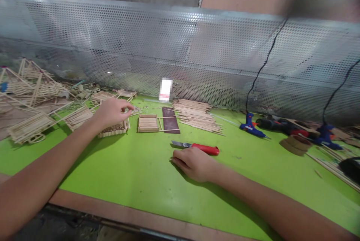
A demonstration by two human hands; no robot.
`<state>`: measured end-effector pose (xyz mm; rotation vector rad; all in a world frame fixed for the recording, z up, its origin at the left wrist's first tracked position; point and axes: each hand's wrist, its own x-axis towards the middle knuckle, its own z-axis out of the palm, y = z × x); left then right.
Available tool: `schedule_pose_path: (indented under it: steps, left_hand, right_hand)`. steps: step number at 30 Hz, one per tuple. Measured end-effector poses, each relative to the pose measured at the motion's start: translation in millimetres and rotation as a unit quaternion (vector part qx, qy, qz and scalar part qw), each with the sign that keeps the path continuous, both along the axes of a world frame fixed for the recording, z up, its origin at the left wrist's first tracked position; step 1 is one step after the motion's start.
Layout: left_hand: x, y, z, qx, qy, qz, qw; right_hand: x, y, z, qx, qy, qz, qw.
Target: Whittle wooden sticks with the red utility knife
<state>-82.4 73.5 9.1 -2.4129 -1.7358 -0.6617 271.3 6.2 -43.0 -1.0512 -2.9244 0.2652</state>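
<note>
My left hand (pixel 114 111) hovers over a small stick box (pixel 114 131) filled with small brownish pieces. Thumb and forefinger curl together in a loose pinch; whatever may be between them is too small to make out. My right hand (pixel 195 164) rests on the green tabletop (pixel 135 173), fingers curled closed, with a tiny pale bit at the fingertips that I cannot identify. Just beyond it lies a red-handled knife (pixel 206 149), its blade pointing left. Farther back is a flat panel of thin sticks (pixel 148 123), beside a dark brown strip (pixel 170 121).
A pile of thin wooden sticks (pixel 197 115) lies at the back. Stick frames (pixel 33 83) crowd the left. Two blue glue guns (pixel 251 126) with black cords, a brown tape roll (pixel 295 144) and more sticks are on the right. A perforated metal sheet (pixel 140 46) stands behind.
</note>
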Motion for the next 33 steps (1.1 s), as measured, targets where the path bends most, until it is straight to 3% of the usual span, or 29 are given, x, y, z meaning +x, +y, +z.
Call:
schedule_pose_path:
  steps: [4, 8, 16, 23, 33]
  left_hand:
    - [-8.2, 2.0, 3.4, 0.014, 0.005, 0.032, 0.999]
    - [-6.9, 2.6, -0.8, 0.007, 0.016, 0.018, 1.0]
    - [-5.1, 1.5, -1.6, -0.04, 0.018, 0.004, 0.999]
    - [-4.2, 4.7, -4.8, -0.098, 0.015, 0.033, 0.995]
    - [-5.9, 5.6, -5.8, -0.085, 0.024, 0.017, 0.996]
  right_hand:
    - [0.0, 0.4, 0.3, -0.003, -0.001, 0.002, 1.0]
    - [0.1, 0.3, 0.4, -0.002, 0.004, 0.001, 1.0]
    - [0.5, 0.4, 0.2, 0.003, 0.003, 0.004, 1.0]
    - [0.8, 1.5, -2.5, -0.002, 0.013, 0.002, 1.0]
    - [1.3, 1.9, -3.8, 0.004, 0.012, 0.001, 1.0]
